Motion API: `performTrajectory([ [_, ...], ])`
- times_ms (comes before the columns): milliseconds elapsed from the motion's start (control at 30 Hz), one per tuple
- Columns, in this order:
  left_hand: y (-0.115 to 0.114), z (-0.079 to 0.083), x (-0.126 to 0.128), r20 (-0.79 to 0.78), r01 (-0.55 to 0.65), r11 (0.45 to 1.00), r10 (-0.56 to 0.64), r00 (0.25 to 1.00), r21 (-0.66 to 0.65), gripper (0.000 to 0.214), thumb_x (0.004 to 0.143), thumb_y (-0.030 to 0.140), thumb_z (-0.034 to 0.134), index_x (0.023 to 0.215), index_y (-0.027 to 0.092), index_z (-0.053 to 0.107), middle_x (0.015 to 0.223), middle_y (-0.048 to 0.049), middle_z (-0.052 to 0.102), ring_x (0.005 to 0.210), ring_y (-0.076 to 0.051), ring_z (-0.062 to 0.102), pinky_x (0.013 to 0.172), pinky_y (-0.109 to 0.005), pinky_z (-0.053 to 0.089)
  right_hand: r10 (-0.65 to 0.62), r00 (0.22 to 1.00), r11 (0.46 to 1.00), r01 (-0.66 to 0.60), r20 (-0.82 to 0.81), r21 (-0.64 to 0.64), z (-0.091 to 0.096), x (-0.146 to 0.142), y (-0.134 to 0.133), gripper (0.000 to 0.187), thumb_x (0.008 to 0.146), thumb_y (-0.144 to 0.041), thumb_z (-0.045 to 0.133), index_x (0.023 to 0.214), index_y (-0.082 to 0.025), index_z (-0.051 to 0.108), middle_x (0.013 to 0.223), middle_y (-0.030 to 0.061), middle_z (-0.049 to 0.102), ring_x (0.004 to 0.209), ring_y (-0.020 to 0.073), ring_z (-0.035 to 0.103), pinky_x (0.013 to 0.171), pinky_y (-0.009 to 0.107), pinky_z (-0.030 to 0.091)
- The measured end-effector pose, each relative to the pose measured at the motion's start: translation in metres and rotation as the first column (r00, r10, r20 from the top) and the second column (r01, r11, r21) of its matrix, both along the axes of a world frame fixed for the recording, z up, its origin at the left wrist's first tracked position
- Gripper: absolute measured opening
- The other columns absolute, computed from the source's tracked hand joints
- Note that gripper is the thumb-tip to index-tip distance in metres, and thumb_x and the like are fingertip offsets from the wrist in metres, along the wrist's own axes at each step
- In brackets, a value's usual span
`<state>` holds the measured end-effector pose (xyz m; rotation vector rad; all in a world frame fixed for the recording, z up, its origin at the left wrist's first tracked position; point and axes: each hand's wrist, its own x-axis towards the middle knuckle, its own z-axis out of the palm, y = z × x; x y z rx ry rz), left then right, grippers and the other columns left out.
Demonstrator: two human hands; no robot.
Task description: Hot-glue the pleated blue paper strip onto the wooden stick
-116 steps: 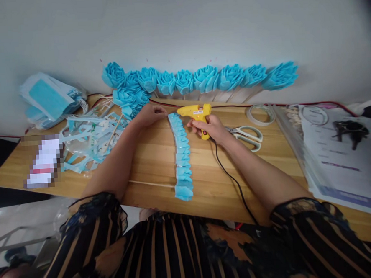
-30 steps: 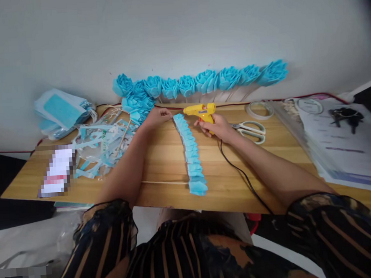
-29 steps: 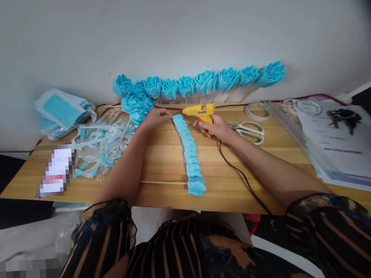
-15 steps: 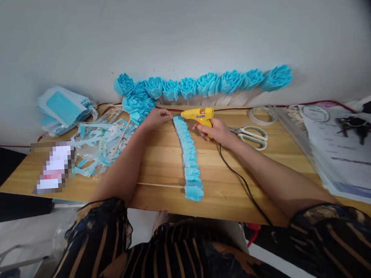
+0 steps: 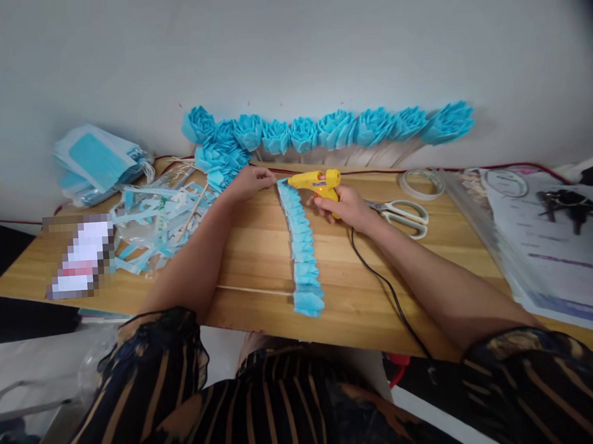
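A long strip of folded blue paper petals (image 5: 301, 248) lies down the middle of the wooden table (image 5: 258, 251), ending on a thin wooden stick (image 5: 253, 291). My left hand (image 5: 248, 182) pinches the strip's far end, fingers closed on it. My right hand (image 5: 346, 207) grips a yellow glue gun (image 5: 317, 180), its nozzle pointing left at that same far end. The gun's black cord (image 5: 381, 290) trails back toward me.
A row of finished blue paper roses (image 5: 331, 129) leans on the wall. White scissors (image 5: 401, 212) and a tape roll (image 5: 421, 182) lie right of my hand, papers (image 5: 543, 240) beyond. Blue scraps (image 5: 156, 220) and packed masks (image 5: 96, 160) fill the left.
The glue gun's nozzle has edged left to the far end of the strip. My left hand has stayed pinching that end; the view has shifted slightly.
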<state>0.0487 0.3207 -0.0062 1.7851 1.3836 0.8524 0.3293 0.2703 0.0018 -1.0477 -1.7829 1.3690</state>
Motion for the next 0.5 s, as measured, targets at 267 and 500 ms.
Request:
performTrajectory([
  [267, -0.0019, 0.003, 0.0007, 0.013, -0.012, 0.999, 0.012, 1.0, -0.03, 0.018, 0.078, 0.033, 0.07, 0.078, 0.015, 0.073, 0.079, -0.0018, 0.073, 0.076, -0.015, 0.061, 0.077, -0.026, 0.048, -0.025, 0.999, 1.0, 0.025, -0.036, 0.0, -0.0047, -0.0012, 0.001, 0.037, 0.082, -0.05, 0.079, 0.092, -0.014, 0.072, 0.073, 0.0042, 0.068, 0.047, 0.0094, 0.051, 0.041, 0.023, 0.038],
  [500, -0.0016, 0.0014, -0.0002, 0.014, -0.011, 1.0, 0.012, 1.0, -0.018, 0.019, 0.078, 0.035, 0.071, 0.079, 0.016, 0.073, 0.081, -0.0022, 0.074, 0.078, -0.016, 0.062, 0.077, -0.027, 0.048, -0.002, 0.995, 1.0, 0.0, -0.097, -0.02, -0.0079, -0.0005, 0.0023, 0.036, 0.082, -0.05, 0.08, 0.092, -0.016, 0.073, 0.072, 0.0035, 0.067, 0.049, 0.0095, 0.052, 0.041, 0.022, 0.041],
])
